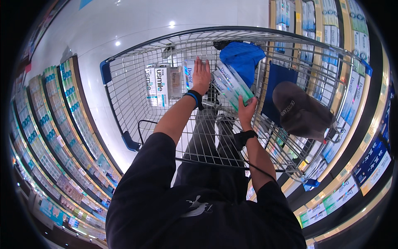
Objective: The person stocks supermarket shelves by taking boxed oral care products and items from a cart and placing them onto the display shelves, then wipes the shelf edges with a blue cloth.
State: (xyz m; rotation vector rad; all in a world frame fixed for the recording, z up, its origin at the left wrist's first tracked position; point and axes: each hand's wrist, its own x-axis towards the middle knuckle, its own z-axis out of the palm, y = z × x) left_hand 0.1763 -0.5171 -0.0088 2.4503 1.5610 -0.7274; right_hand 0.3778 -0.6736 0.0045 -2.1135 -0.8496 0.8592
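Both my hands reach into a wire shopping cart (122, 90). My left hand (201, 76) lies with its fingers extended at the right edge of a white toothpaste box (188, 74) with blue print. My right hand (246, 109) grips the near end of green-and-white toothpaste boxes (231, 84), thumb on top, which lie slanted in the cart. To the left, white usmile boxes (161, 84) stand beside a brownish box (176, 82). A blue cloth or bag (241, 59) rests beyond the slanted boxes. What my left palm touches is partly hidden.
A dark cap (300, 109) sits over the cart's right part, near a blue panel (276, 90). Shelves of toothpaste boxes (343, 193) run close along the right side. More stocked shelves (71, 133) stand to the left, across the shiny tiled floor (102, 18).
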